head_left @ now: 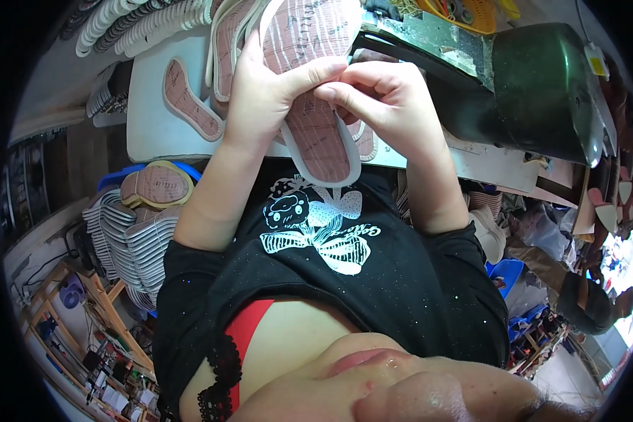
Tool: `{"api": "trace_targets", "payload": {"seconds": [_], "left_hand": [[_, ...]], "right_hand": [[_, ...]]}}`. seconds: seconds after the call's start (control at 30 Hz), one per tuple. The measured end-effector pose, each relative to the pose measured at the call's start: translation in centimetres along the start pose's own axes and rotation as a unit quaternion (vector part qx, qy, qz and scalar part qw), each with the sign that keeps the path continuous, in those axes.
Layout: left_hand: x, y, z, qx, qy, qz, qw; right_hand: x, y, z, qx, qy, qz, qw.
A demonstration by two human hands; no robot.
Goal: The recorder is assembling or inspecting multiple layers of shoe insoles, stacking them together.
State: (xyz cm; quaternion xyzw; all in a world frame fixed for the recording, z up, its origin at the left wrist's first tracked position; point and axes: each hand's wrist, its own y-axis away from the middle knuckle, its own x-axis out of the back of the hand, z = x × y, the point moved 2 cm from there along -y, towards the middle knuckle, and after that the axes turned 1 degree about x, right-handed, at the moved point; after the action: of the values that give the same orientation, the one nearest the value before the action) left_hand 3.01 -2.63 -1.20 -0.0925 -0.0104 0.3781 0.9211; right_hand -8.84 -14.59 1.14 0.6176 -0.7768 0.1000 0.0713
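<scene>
Person [295,323], white-lettered shirt [429,288] | left hand [267,88], right hand [394,91] on dark-scripted insole [321,144]

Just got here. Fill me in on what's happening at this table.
A person is holding a pinkish-brown sole with a pale rim up over the near edge of the white table. The left hand grips it around the middle, while the right hand pinches at its edge. Another sole lies on the table to the left, and a green machine stands to the right.
</scene>
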Motion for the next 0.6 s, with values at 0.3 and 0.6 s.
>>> {"api": "trace_targets", "payload": {"seconds": [0.3,0.6], "left_hand": [[-1.3,-0.1,0.1,-0.057,0.065,0.045,0.995],[-0.8,-2.7,-2.0,0.05,0.161,0.045,0.985]], "right_hand": [[0.4,-0.3,3.9,-0.075,-0.328,-0.097,0.937],[1.7,-1.8,3.2,-0.103,-0.121,0.105,0.982]]}}
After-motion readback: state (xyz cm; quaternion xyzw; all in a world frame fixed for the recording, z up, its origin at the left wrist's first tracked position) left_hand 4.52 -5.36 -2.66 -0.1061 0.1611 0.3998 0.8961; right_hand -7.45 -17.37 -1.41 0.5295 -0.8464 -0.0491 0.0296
